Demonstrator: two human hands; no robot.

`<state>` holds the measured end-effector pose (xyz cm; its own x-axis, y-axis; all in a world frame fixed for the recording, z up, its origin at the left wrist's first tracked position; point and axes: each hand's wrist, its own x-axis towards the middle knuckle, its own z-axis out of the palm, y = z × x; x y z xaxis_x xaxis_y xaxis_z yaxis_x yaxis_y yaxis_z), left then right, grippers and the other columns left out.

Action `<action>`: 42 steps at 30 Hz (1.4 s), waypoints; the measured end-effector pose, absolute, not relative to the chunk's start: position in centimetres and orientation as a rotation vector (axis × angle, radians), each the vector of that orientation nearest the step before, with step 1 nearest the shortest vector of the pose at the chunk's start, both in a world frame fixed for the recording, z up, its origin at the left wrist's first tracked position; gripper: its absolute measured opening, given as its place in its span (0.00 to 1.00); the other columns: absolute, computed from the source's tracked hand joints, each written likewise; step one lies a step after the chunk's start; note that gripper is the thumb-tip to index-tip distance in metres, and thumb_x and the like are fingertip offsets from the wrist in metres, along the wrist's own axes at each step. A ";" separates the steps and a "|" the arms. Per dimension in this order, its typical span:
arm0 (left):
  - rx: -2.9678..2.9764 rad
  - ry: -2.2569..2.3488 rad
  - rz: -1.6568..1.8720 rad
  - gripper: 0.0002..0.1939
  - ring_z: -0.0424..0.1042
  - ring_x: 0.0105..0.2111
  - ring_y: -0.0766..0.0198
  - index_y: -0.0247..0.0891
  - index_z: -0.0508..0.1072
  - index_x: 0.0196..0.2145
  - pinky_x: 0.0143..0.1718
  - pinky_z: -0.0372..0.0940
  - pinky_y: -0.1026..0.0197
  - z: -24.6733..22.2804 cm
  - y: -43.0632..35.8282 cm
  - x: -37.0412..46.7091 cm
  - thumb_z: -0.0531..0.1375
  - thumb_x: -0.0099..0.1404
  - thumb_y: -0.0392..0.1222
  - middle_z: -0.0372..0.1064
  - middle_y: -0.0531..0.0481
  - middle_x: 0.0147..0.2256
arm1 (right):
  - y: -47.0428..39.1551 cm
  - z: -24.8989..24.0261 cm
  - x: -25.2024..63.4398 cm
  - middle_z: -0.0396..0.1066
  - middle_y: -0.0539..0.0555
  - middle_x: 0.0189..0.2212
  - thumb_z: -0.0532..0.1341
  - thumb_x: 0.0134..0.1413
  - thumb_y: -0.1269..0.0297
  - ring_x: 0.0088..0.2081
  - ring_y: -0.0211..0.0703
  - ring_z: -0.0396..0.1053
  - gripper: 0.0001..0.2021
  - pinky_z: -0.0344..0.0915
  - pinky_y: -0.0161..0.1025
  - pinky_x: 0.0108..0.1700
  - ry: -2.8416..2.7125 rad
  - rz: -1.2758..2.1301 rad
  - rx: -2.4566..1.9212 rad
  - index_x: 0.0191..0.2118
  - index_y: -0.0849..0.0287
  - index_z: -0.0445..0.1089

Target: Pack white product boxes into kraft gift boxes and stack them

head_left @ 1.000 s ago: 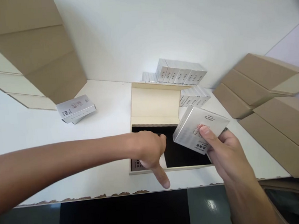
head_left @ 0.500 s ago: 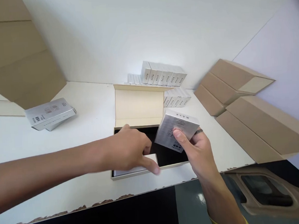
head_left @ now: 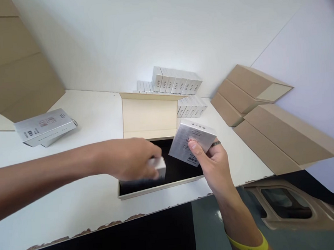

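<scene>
A long cream box (head_left: 149, 116) with a black interior lies with its lid raised at the back. Over its left half, my left hand (head_left: 132, 158) is closed on a small silver-white box (head_left: 160, 168), slightly blurred, whose left part my hand hides. My right hand (head_left: 213, 163) grips another silver box (head_left: 185, 142) with dark print, thumb on its face, tilted above the right end of the cream box.
Rows of silver boxes (head_left: 177, 80) stand behind the lid. Two stacked silver boxes (head_left: 45, 127) lie at the left. Tan boxes (head_left: 289, 134) stand at the right, and larger tan boxes (head_left: 8, 56) at the upper left. The table's front edge is chipped.
The silver-white box under my left hand has risen from the cream box's near left side, with my fingers now around it. My right hand still holds its box. The whole view has shifted slightly.
</scene>
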<state>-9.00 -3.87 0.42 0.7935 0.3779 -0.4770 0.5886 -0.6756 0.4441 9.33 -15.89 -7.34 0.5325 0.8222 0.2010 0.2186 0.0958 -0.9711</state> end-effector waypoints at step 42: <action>2.659 0.631 -0.576 0.46 0.64 0.52 0.29 0.42 0.66 0.62 0.45 0.65 0.40 -2.1 -5.2 -7.4 0.59 0.55 0.74 0.59 0.30 0.59 | -15.8 -8.7 9.9 0.75 0.58 0.43 0.71 0.51 0.52 0.49 0.56 0.72 0.21 0.69 0.56 0.54 -0.844 0.379 -1.476 0.47 0.57 0.74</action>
